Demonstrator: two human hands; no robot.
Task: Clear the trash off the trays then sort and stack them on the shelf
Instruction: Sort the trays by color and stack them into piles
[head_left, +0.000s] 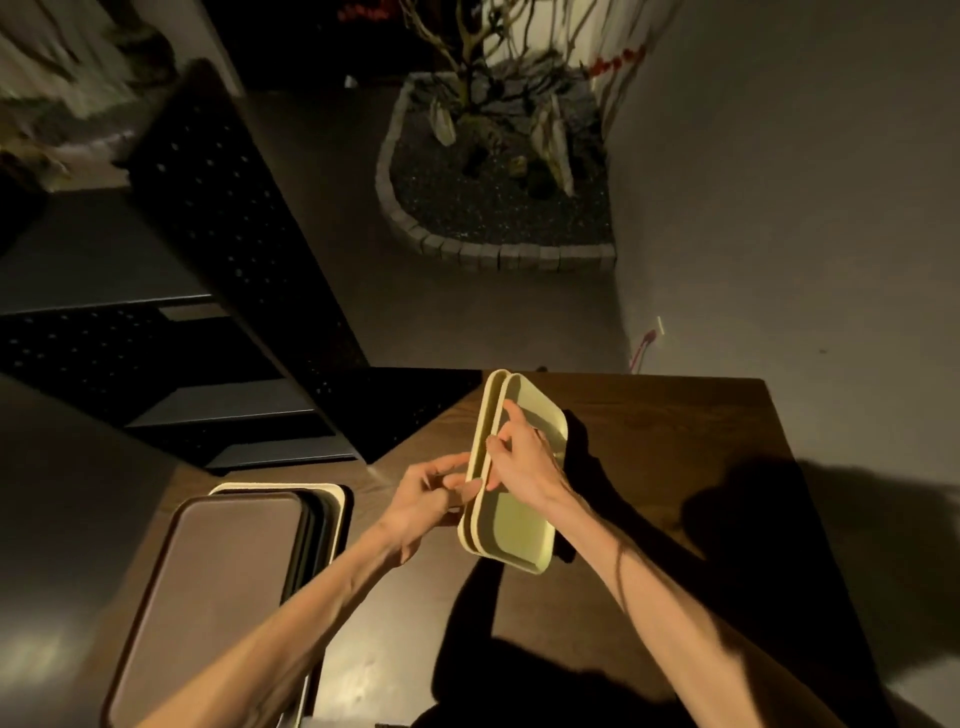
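Note:
Two yellow-green trays (517, 530), nested together, are held tilted on edge above the wooden table (675, 467). My left hand (426, 499) holds their left rim from outside, with fingers curled against the edge. From the inner side my right hand (519, 460) pinches the same rim, its thumb and fingers over it. On the table's left end sits a stack of larger trays with a brown tray (218, 582) on top and a cream one (332, 493) showing beneath.
A black perforated metal shelf unit (218, 291) with dark shelves stands to the left, beyond the table. A stone-edged planter (498, 254) with bare branches lies on the floor ahead. A grey wall (805, 182) is on the right.

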